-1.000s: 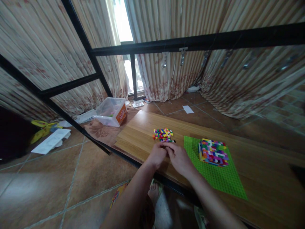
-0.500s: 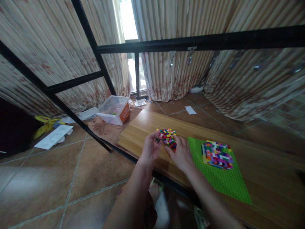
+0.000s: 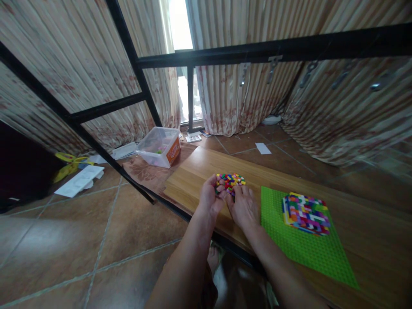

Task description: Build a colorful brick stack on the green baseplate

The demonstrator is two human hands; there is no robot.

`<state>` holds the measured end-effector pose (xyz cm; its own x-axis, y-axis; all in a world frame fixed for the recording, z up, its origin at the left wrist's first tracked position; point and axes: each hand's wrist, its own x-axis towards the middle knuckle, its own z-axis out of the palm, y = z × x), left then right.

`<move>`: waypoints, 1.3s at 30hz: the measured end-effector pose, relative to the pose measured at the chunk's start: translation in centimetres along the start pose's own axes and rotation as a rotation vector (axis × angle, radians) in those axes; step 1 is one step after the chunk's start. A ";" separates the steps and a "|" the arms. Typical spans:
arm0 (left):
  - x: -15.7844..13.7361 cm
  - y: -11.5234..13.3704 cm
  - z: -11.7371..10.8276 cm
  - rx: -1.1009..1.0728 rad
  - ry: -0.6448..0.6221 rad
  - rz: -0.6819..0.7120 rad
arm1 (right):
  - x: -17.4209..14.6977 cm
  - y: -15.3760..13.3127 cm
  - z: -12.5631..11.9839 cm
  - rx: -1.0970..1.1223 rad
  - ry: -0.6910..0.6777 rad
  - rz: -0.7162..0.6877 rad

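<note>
Small multicoloured toy bricks [image 3: 234, 179] lie in a loose heap on the wooden table [image 3: 193, 169]. At the heap's left edge is my left hand [image 3: 210, 196], palm turned inward and fingers curled; what lies inside them is too small to make out. My right hand [image 3: 243, 208] reaches down at the near side of the heap, its bent fingers closed among the bricks and close to my left fingertips. To the right, a block built of many coloured bricks [image 3: 307, 213] stands on a green baseplate [image 3: 277, 231].
Beyond the table's left end, a clear plastic box [image 3: 156, 148] with an orange label sits on a brown mat [image 3: 141, 174]. Black metal bars [image 3: 225, 58] cross in front of striped curtains [image 3: 225, 98]. White packaging [image 3: 80, 180] and papers lie on the tiled floor.
My right fingers have drawn in from the right side of the heap to its near edge, nearer my left hand. The heap looks more spread. The whole view has shifted slightly.
</note>
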<state>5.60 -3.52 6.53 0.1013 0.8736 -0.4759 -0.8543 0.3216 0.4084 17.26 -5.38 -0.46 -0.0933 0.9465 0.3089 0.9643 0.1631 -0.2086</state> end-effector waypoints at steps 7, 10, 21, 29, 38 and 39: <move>0.6 -0.7 -1.3 0.175 0.172 0.084 | 0.3 -0.4 -0.3 -0.001 -0.052 0.059; 0.9 -1.3 -1.8 0.226 0.209 0.087 | 0.3 -0.4 -0.4 0.026 -0.054 0.077; 1.3 -2.6 -2.1 0.336 0.221 0.066 | 0.1 -0.4 -0.5 0.004 -0.067 0.116; 1.2 -3.1 -1.8 0.365 0.217 0.089 | 0.2 -0.6 -0.7 -0.013 -0.134 0.075; 1.2 -3.3 -2.0 0.384 0.203 0.111 | 0.0 -0.9 -1.3 -0.025 -0.156 0.096; 1.2 -3.4 -2.1 0.385 0.201 0.112 | 0.0 -1.0 -1.3 -0.019 -0.158 0.092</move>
<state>7.55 -4.29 2.99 -0.1143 0.8349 -0.5384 -0.5981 0.3749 0.7083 16.67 -5.92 0.99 -0.0403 0.9894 0.1395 0.9748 0.0696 -0.2118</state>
